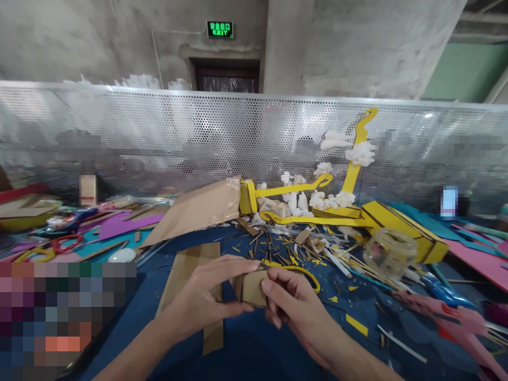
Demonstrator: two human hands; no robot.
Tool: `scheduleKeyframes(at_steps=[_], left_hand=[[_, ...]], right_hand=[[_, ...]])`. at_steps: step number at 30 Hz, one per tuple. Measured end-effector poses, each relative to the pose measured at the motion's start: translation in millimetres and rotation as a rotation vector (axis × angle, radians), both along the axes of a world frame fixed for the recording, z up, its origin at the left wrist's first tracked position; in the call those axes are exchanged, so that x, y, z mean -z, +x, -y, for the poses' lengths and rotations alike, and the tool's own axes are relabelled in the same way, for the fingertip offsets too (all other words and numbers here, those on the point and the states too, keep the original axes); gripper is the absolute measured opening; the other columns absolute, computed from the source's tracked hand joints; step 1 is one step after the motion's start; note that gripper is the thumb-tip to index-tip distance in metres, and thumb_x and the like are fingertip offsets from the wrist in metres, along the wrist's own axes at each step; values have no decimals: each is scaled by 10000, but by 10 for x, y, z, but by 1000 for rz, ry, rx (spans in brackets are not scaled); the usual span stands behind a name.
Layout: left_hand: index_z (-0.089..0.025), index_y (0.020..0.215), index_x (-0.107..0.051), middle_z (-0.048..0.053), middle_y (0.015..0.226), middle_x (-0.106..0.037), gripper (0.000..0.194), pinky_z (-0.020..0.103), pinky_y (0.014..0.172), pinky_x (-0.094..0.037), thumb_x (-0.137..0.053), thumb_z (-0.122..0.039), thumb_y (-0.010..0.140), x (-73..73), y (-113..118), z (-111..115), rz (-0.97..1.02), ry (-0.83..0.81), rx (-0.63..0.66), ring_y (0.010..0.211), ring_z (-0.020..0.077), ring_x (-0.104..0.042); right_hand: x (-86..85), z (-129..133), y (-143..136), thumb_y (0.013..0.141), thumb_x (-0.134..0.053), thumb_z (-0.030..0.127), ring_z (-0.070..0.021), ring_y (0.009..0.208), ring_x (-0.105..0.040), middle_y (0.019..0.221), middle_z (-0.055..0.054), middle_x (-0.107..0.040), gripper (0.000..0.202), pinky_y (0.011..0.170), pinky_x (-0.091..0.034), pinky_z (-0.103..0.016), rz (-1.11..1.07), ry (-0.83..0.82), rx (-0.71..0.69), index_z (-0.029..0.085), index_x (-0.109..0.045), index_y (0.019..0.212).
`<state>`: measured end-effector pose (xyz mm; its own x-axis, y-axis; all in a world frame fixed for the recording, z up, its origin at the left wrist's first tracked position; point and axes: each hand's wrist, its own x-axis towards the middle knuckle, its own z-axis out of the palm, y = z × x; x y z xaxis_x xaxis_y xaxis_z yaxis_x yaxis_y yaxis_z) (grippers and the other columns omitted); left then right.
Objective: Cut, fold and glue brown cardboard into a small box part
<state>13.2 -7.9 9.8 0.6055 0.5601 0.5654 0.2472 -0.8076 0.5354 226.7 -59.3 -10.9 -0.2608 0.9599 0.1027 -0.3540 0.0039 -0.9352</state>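
Note:
A small folded piece of brown cardboard (253,288), like a little box, is held above the blue table. My left hand (202,288) spans it from the left, fingers along its far edge and thumb at its near edge. At its right end, my right hand (291,296) pinches the cardboard between thumb and curled fingers. Just beyond my right hand lies a yellow loop handle (315,278), like that of scissors, partly hidden by the fingers. Flat cardboard strips (214,338) lie under and beside my left hand.
Cardboard and yellow scraps (278,243) litter the table. A pink glue gun (448,312) and a clear jar (391,254) are at right. Yellow constructions (405,230) with white fluff and a large cardboard sheet (198,209) stand before the perforated metal screen (159,143). Red-handled scissors (67,243) lie left.

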Motion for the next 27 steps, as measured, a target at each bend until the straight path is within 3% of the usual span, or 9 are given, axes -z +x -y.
scheduleKeyframes(at_steps=[6, 9, 12, 14, 17, 20, 23, 24, 27], left_hand=[[-325, 1369, -643, 57, 1292, -754, 620, 413, 1063, -540, -869, -335, 792, 28, -11, -25, -15, 51, -26, 1210, 263, -679], [-328, 1400, -601, 56, 1361, -712, 577, 449, 1129, -481, -803, -278, 862, 15, -22, -27, -52, 106, -91, 1296, 261, -617], [-312, 1413, -572, 71, 1459, -625, 581, 497, 1187, -400, -771, -263, 870, -32, -4, 18, -125, 78, -135, 1375, 282, -533], [-277, 1354, -617, 91, 1434, -627, 530, 495, 1169, -411, -781, -349, 854, -59, 37, 66, -123, 16, -121, 1341, 302, -545], [-233, 1088, -741, 88, 1198, -725, 238, 411, 1022, -511, -678, -399, 930, -65, 122, 119, -20, -84, -147, 1152, 272, -641], [-207, 917, -735, 51, 922, -738, 235, 321, 801, -542, -596, -386, 978, -47, 170, 109, 89, -221, -257, 881, 210, -677], [-191, 913, -677, 22, 801, -699, 287, 279, 666, -504, -556, -436, 1001, -26, 142, 53, 166, -393, -306, 736, 177, -647], [-189, 910, -660, 18, 798, -694, 293, 276, 671, -501, -544, -439, 1009, -19, 124, 33, 185, -427, -305, 738, 174, -648], [-189, 888, -634, 9, 787, -687, 288, 282, 724, -500, -536, -426, 1020, 4, 78, -15, 209, -452, -293, 759, 169, -653]], right_hand=[[56, -62, 7, 822, -811, 531, -68, 406, -426, 489, 86, -516, 434, 450, -307, -212, 15, 23, 82, 200, -549, 725], [40, -78, 23, 812, -823, 519, -77, 407, -463, 492, 84, -559, 428, 468, -345, -213, -20, 16, 153, 214, -529, 750], [24, -64, 9, 826, -817, 503, -93, 434, -518, 515, 69, -605, 411, 500, -400, -220, -36, 14, 118, 218, -525, 777], [33, -54, -17, 837, -799, 522, -109, 452, -563, 534, 55, -635, 419, 524, -439, -234, -27, 36, 75, 220, -516, 780], [44, -76, -4, 860, -754, 557, -145, 507, -627, 608, 23, -684, 422, 570, -506, -280, 42, 81, -1, 228, -499, 785], [-1, -175, 200, 939, -646, 516, -185, 616, -668, 724, -19, -709, 334, 632, -527, -318, 380, 195, -13, 215, -573, 813], [-42, -300, 562, 909, -673, 309, -231, 865, -664, 926, -43, -718, 88, 784, -472, -333, 1103, 384, 169, 225, -667, 935], [-36, -330, 674, 870, -685, 229, -252, 923, -643, 1002, -69, -703, 79, 816, -448, -350, 1173, 372, 192, 214, -667, 946], [42, -365, 851, 759, -698, 121, -249, 857, -617, 944, -68, -677, 140, 756, -411, -333, 1245, 325, 150, 198, -652, 867]])
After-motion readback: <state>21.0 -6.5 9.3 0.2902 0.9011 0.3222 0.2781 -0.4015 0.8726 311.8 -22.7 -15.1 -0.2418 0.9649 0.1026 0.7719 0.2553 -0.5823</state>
